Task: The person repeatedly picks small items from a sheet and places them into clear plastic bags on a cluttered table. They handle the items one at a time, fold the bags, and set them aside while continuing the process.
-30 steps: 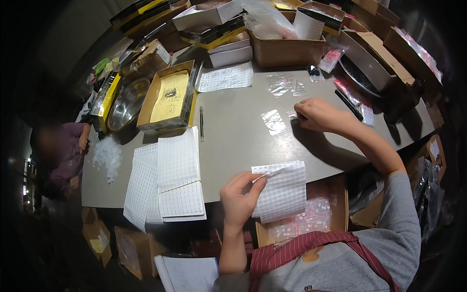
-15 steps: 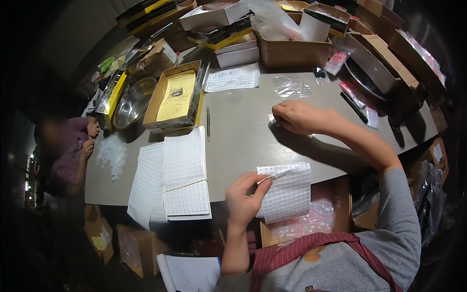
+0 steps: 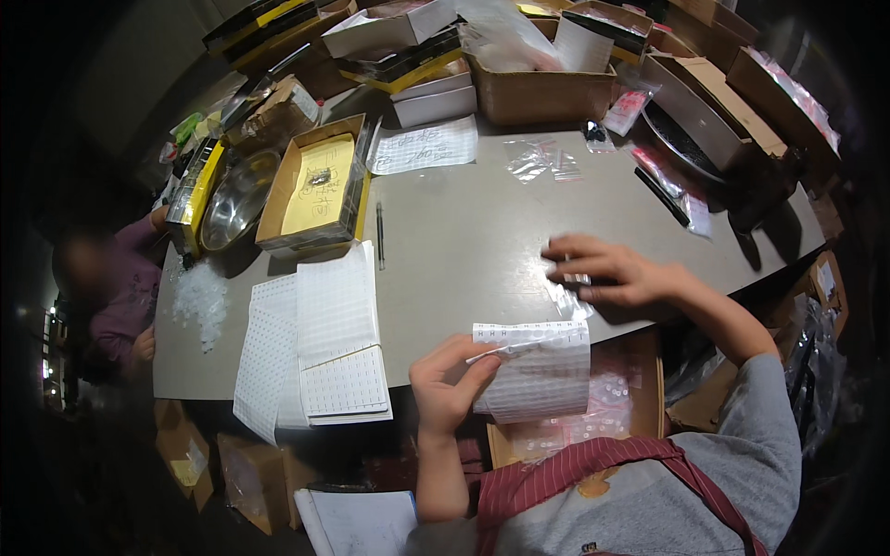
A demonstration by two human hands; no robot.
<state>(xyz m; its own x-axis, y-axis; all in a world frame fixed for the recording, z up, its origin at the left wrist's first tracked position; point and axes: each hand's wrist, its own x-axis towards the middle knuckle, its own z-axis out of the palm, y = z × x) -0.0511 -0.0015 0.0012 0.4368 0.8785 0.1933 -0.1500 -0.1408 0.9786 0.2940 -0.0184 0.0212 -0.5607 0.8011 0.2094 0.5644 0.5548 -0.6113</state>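
My left hand pinches the folded upper edge of a white sheet of small printed labels, which hangs over the table's front edge. Fingers spread and slightly blurred, my right hand hovers above the tabletop just beyond the sheet. Under its fingertips lie small clear plastic bags, partly covered by the hand. Below the label sheet, an open cardboard box holds small clear bags with round white pieces, partly hidden.
A banded stack of label sheets overhangs the front edge. Nearby are a pen, a box with yellow paper, a metal bowl and a black marker. Boxes line the back. A co-worker sits at the left beside clear pieces.
My right hand has come nearer and to the right, its closed fingers now spread, and small clear bags show beneath it. My left hand keeps its pinch on the label sheet.
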